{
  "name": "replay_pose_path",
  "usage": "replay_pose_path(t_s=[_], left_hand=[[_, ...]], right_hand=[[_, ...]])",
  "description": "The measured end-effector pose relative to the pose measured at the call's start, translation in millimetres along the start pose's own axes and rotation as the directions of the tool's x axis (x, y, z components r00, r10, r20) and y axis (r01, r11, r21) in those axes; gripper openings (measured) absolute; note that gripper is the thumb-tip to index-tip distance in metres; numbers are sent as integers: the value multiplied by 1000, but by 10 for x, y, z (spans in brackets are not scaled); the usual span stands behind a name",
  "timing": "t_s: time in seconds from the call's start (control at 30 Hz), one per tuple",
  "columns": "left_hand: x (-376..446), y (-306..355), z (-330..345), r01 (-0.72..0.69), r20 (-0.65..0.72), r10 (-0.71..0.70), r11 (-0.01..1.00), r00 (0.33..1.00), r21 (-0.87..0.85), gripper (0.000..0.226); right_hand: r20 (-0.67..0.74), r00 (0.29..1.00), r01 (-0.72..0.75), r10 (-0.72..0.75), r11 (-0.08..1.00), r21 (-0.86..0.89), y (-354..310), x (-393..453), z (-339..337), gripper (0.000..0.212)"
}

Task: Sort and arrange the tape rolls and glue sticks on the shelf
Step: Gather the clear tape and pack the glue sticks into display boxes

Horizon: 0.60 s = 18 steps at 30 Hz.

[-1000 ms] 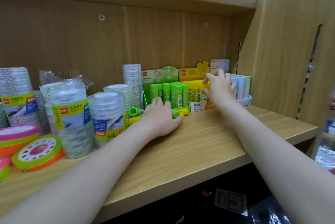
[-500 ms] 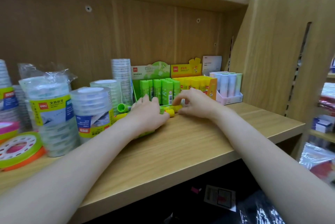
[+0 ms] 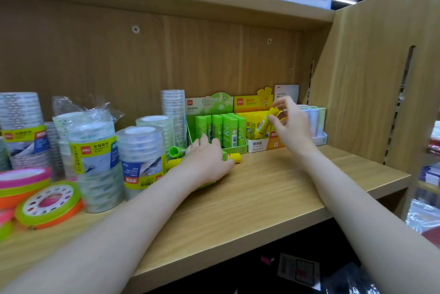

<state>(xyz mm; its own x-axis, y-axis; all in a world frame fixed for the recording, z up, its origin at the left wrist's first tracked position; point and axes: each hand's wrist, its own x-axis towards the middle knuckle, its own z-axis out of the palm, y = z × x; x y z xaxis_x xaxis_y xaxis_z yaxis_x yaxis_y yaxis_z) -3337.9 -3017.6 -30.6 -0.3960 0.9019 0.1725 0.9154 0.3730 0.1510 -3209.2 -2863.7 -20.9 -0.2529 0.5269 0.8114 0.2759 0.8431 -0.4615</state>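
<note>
In the head view, the right hand [image 3: 289,124] is raised in front of the yellow display box [image 3: 259,136], its fingers [image 3: 273,119] pinching one yellow glue stick [image 3: 267,121] held at a slant, cap end up, just above the row of yellow sticks standing there; the slant and height suggest it is being lined up with a free slot so it can go in upright like its neighbours. The left hand [image 3: 207,162] lies palm-down on the shelf [image 3: 262,198], fingers curled over a small heap of loose glue sticks [image 3: 234,157] lying on their sides, green and yellow ends poking out either side; it seems to pen them in so they cannot roll off while the other hand files them one at a time, though whether it actually grips any I cannot tell. The green display box [image 3: 217,129] stands just left of the yellow one, sticks upright, and a pale box of pastel sticks [image 3: 314,120] sits at the far right, so colours are kept to their own boxes. Clear tape stacks [image 3: 142,150] in printed wrappers fill the left of the shelf, with coloured tape rolls [image 3: 47,203] lying flat at the edge, not yet tidied.
</note>
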Motion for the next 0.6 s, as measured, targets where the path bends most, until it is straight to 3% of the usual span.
replay_pose_path(t_s=[0.17, 0.4, 0.47, 0.53, 0.6], left_hand=[[-9, 8, -3, -2, -4, 2, 1000, 1000, 1, 68], [-27, 16, -17, -2, 0, 2, 1000, 1000, -1, 64], [-26, 15, -19, -4, -2, 4, 1000, 1000, 4, 64], [-15, 12, -14, -5, -3, 5, 1000, 1000, 4, 64], [-9, 4, -12, -3, -6, 3, 1000, 1000, 2, 64]], right_hand=[[143, 986, 119, -80, 949, -291, 26, 42, 127, 18], [172, 985, 84, 13, 835, -543, -59, 46, 225, 29], [87, 994, 99, -66, 879, -466, -76, -4, 180, 35], [67, 982, 186, -176, 961, -204, -107, -60, 75, 29], [279, 941, 195, -191, 981, 12, -191, -151, -17, 17]])
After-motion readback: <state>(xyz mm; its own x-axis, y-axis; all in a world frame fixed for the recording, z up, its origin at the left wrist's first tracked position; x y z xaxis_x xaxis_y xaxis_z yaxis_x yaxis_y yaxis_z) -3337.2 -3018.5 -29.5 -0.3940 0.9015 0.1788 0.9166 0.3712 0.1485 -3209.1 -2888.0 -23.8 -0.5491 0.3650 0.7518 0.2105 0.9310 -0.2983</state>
